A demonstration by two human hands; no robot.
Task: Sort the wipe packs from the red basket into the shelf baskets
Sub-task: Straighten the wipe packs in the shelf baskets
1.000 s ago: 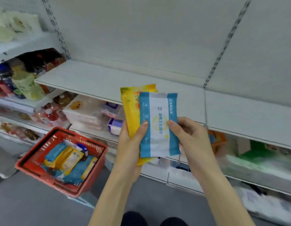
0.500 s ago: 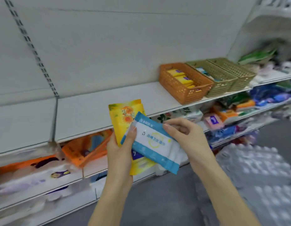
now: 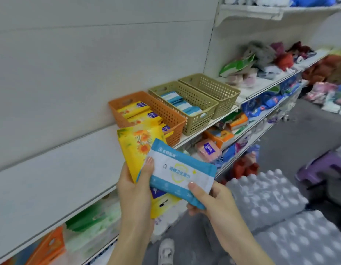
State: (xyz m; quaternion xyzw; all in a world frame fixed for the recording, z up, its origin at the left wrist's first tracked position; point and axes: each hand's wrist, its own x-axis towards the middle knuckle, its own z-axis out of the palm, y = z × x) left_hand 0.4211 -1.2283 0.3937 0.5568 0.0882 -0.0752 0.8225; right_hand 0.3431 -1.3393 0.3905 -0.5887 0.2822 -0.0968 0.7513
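Two bare hands meet low in the view, each gripping a pack.

The left forearm point(image 3: 127, 241) rises from 6 o'clock and the right forearm point(image 3: 242, 241) from 5 o'clock, converging toward the centre. The left hand point(image 3: 134, 190), palm turned inward, grips the yellow pack point(image 3: 138, 148); its thumb point(image 3: 147, 167) points to 12 o'clock and presses on the 9 o'clock edge of the blue-and-white pack point(image 3: 182, 172). The right hand point(image 3: 211, 203), at 3 o'clock of the left, pinches that blue-and-white pack at its 5 o'clock corner, thumb point(image 3: 194, 188) on top and curled fingers beneath. The two hands sit near each other without touching.
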